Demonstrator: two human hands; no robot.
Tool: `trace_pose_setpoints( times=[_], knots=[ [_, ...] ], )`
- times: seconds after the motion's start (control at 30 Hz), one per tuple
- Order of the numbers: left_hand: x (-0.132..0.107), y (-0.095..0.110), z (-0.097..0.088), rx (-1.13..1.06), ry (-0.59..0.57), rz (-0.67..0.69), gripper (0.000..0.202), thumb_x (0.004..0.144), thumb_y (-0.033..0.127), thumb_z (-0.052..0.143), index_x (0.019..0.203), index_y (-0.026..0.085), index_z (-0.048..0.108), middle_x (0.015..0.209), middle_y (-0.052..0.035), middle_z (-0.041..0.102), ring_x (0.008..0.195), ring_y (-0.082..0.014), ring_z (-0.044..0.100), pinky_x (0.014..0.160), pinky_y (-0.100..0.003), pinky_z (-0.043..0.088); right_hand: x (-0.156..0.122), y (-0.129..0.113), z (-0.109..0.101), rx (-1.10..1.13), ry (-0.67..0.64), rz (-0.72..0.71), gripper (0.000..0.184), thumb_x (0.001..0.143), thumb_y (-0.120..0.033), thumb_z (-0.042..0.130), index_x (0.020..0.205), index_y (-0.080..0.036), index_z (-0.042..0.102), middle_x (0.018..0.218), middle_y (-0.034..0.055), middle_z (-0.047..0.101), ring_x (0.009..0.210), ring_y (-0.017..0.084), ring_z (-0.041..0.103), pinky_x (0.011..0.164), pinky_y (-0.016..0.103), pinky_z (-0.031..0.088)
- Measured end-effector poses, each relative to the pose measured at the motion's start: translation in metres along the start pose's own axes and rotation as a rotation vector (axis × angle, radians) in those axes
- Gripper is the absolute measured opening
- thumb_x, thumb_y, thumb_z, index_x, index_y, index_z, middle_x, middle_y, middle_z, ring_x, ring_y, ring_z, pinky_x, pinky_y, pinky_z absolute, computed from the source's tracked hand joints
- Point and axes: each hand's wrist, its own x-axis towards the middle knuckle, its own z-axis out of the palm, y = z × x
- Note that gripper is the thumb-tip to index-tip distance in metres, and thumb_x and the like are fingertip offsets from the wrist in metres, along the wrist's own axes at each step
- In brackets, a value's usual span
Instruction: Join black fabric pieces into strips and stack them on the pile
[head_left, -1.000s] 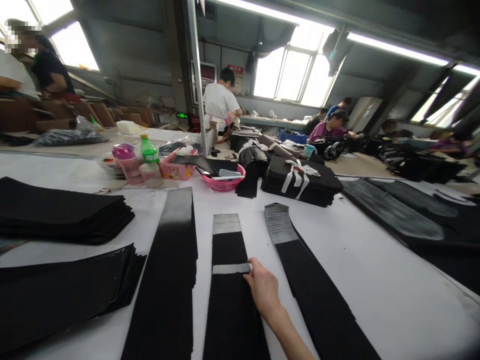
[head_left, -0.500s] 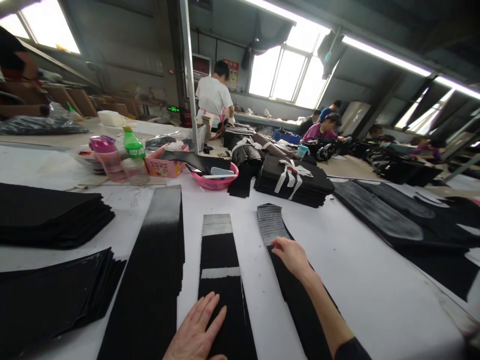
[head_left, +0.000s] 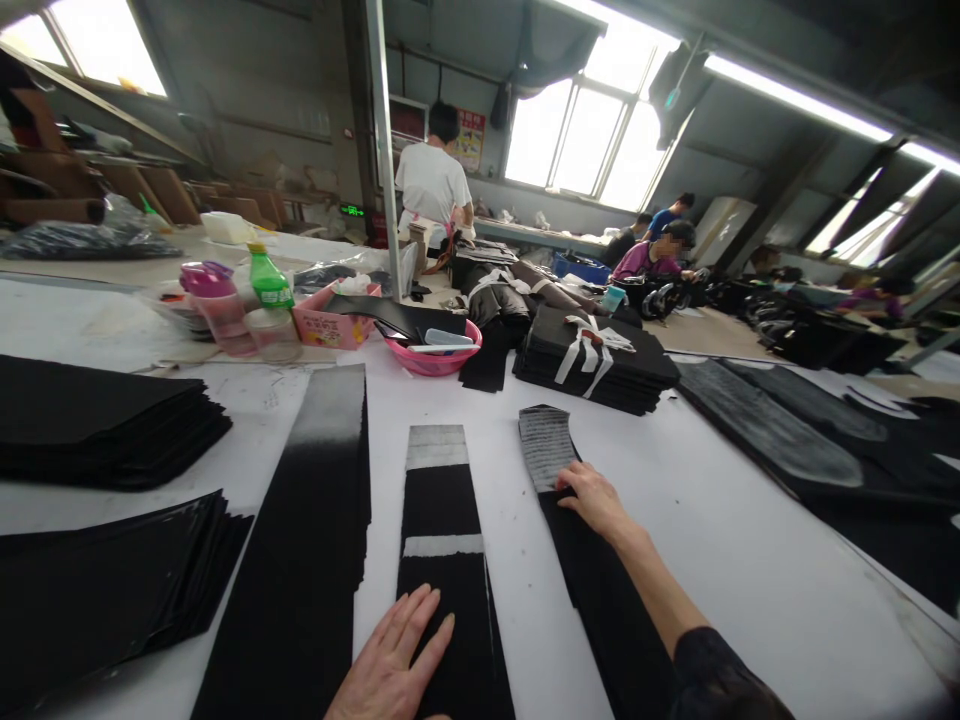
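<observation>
OK; L hand (head_left: 397, 650) flat on strip (head_left: 444, 548)

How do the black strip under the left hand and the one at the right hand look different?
The left hand's strip has a separate pale crossband; the right hand's strip shows none.
The left hand's strip runs fairly straight; the right hand's strip bends leftward at its far end.
The left hand's strip has a squarer tip; the right hand's strip has an angled, finely lined one.
Both lie on the white table.
</observation>
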Motion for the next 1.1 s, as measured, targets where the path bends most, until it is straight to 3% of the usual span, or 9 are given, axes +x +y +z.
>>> trace_pose_setpoints(
  times=[0.1,0.23,0.33,0.5,0.57,0.7,0.8,0.93,1.1],
  knots=[
    [-0.001,0.001,0.001,-0.005,-0.004,-0.006,0.074,0.078,0.065,0.058,0.139,0.025,0.046,0.137,-0.0117,0.053,0.121,-0.0285,0.053,0.097,-0.034,0.049,-0.004,-0.008,-0.004,-0.049,0.057,-0.039,0.022,0.071,-0.010,0.072,0.081,-0.024,0.058,0.091,0.0005,0.057,0.091,0.020,0.052,0.076,0.031,0.038],
    [-0.008,-0.003,0.017,-0.051,-0.070,-0.009,0.079,0.069,0.063,0.069,0.136,0.026,0.049,0.137,-0.0130,0.053,0.122,-0.0330,0.053,0.095,-0.039,0.050,-0.014,-0.016,-0.004,-0.079,0.123,-0.055,0.024,0.073,-0.008,0.069,0.082,-0.023,0.053,0.092,0.0017,0.056,0.093,0.022,0.051,0.081,0.034,0.036],
    [0.004,-0.002,0.010,-0.116,-0.157,-0.044,0.072,0.062,0.052,0.078,0.126,0.024,0.059,0.132,-0.0139,0.058,0.119,-0.0354,0.054,0.099,-0.044,0.047,-0.019,-0.015,0.001,-0.065,0.152,-0.047,0.023,0.075,-0.007,0.065,0.085,-0.023,0.051,0.093,0.0018,0.058,0.092,0.022,0.052,0.081,0.034,0.037],
    [0.087,0.011,-0.037,-0.214,-0.344,-0.077,0.066,0.062,0.039,0.083,0.119,0.015,0.060,0.121,-0.0159,0.061,0.115,-0.0333,0.056,0.101,-0.045,0.043,-0.023,-0.009,0.008,-0.014,0.182,-0.045,0.022,0.077,-0.007,0.061,0.088,-0.023,0.050,0.094,0.0011,0.061,0.094,0.021,0.056,0.082,0.033,0.040],
    [0.130,0.016,-0.040,-0.246,-0.370,-0.042,0.054,0.066,0.030,0.081,0.113,0.015,0.060,0.115,-0.0133,0.062,0.109,-0.0297,0.058,0.097,-0.042,0.046,-0.024,-0.008,0.009,0.002,0.195,-0.048,0.024,0.077,-0.006,0.060,0.089,-0.023,0.050,0.095,0.0009,0.062,0.097,0.021,0.056,0.084,0.034,0.040],
    [0.198,0.018,-0.001,-0.309,-0.253,-0.055,0.054,0.077,0.018,0.070,0.126,0.016,0.050,0.126,-0.0122,0.055,0.118,-0.0253,0.051,0.102,-0.036,0.041,-0.026,-0.007,0.011,0.023,0.215,-0.054,0.027,0.076,-0.003,0.060,0.090,-0.023,0.049,0.094,0.0004,0.062,0.096,0.021,0.056,0.084,0.033,0.041],
    [0.225,0.019,0.036,-0.297,-0.217,-0.126,0.048,0.080,0.018,0.066,0.126,0.017,0.051,0.126,-0.0124,0.052,0.120,-0.0262,0.048,0.101,-0.036,0.041,-0.027,-0.006,0.013,0.036,0.226,-0.063,0.027,0.075,-0.002,0.059,0.088,-0.023,0.049,0.094,0.0008,0.062,0.095,0.021,0.057,0.083,0.034,0.042],
    [0.239,0.018,0.060,-0.268,-0.221,-0.181,0.042,0.075,0.034,0.073,0.112,0.017,0.061,0.116,-0.0123,0.054,0.113,-0.0298,0.049,0.097,-0.042,0.042,-0.030,-0.003,0.014,0.061,0.240,-0.082,0.028,0.073,0.000,0.057,0.085,-0.023,0.048,0.098,0.0008,0.061,0.095,0.021,0.057,0.083,0.033,0.045],
    [0.241,0.009,0.066,-0.268,-0.239,-0.222,0.051,0.066,0.048,0.078,0.107,0.020,0.065,0.114,-0.0135,0.054,0.113,-0.0343,0.046,0.096,-0.048,0.040,-0.042,0.004,0.011,0.159,0.240,-0.120,0.029,0.073,0.002,0.053,0.085,-0.024,0.047,0.107,0.0013,0.059,0.103,0.022,0.056,0.088,0.037,0.046]
  ],
)
